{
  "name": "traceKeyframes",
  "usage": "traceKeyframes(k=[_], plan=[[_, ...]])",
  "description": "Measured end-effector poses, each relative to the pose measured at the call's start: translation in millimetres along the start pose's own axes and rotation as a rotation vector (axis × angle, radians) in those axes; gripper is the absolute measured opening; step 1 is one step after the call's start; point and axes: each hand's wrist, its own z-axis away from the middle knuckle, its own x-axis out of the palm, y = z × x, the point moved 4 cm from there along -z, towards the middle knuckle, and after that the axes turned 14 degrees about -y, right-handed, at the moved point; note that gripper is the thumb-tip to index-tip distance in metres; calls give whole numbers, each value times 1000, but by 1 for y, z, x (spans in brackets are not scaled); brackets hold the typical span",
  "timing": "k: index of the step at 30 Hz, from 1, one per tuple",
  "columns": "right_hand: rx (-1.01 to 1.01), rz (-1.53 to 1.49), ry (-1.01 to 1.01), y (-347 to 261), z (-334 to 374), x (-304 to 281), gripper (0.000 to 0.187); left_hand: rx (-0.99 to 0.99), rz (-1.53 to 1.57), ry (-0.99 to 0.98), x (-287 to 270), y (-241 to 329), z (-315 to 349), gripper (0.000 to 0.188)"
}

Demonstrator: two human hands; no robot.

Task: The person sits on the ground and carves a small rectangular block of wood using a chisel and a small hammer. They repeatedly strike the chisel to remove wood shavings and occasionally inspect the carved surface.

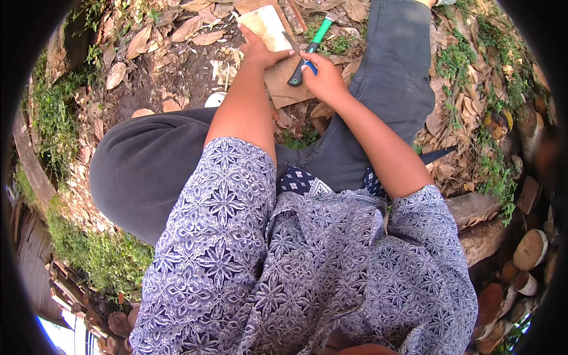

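My left hand [258, 51] grips the near left edge of a pale wooden block [264, 26], its thumb stretched right along the near edge. My right hand [324, 78] is closed round the blue handle of a knife [290, 41]. The knife's blade points up and left, by the block's right edge; whether it touches the wood I cannot tell. Just beyond the right hand lies a hammer [318, 39] with a green and black handle. Block and hammer are over a sheet of brown cardboard [287, 89] on the ground.
Pale wood shavings [223, 74] lie left of my left forearm, near a small white round object [215, 99]. My bent left leg [148, 171] and outstretched right leg [397, 65] flank the work. Dry leaves [139, 41] cover the ground; cut logs [529, 248] are stacked at the right.
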Motion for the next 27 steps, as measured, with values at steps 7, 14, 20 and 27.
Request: traceKeyframes(k=[7, 14, 20, 27], plan=[[-22, -14, 53, -46, -111, -16, 45, -11, 14, -75, 4, 3, -2, 170], [88, -34, -146, -22, -16, -23, 46, 58, 53, 48, 6, -1, -1, 171], [124, 34, -216, -14, 26, -21, 47, 75, 30, 87, 4, 0, 5, 167], [108, 59, -134, -13, 22, -13, 44, 85, 36, 73, 3, 4, 7, 165]])
